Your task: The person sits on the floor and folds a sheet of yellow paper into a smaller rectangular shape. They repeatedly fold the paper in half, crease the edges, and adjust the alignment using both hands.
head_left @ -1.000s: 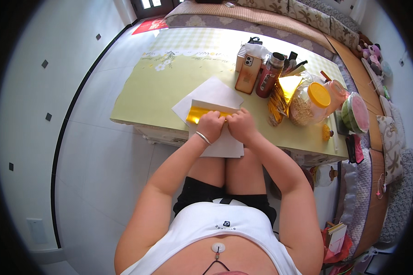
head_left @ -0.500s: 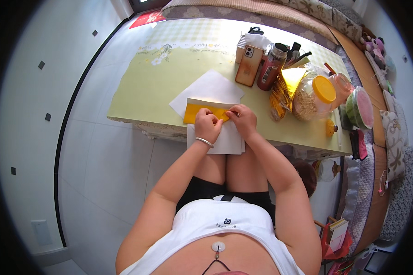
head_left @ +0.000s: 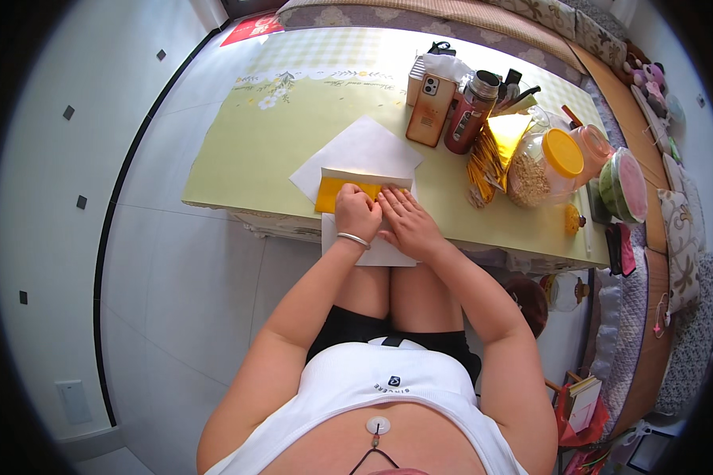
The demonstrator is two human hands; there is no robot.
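Note:
On the near edge of the table, a sheet of gold paper [head_left: 327,195] with a pale strip along its far side lies over white sheets [head_left: 370,141]. Another part of the white paper [head_left: 384,253] hangs over the edge above my thighs. My left hand [head_left: 357,214], with a bangle on its wrist, is curled closed on the gold paper; its fingertips are partly hidden. Beside it, touching or nearly so, my right hand [head_left: 408,220] lies flat, fingers stretched out over the paper's right part, which it mostly covers.
Right of the papers stand a phone [head_left: 429,111], a dark red flask [head_left: 471,111], a stack of folded gold pieces [head_left: 499,150], a yellow-lidded jar [head_left: 539,174] of pale bits and a pink-topped green tub [head_left: 622,186]. A patterned cloth [head_left: 269,142] covers the table. A sofa [head_left: 650,237] runs along the right.
My right hand has gone from pinching the gold paper to lying flat on it, fingers spread forward. The left hand stays on the paper, curled more tightly.

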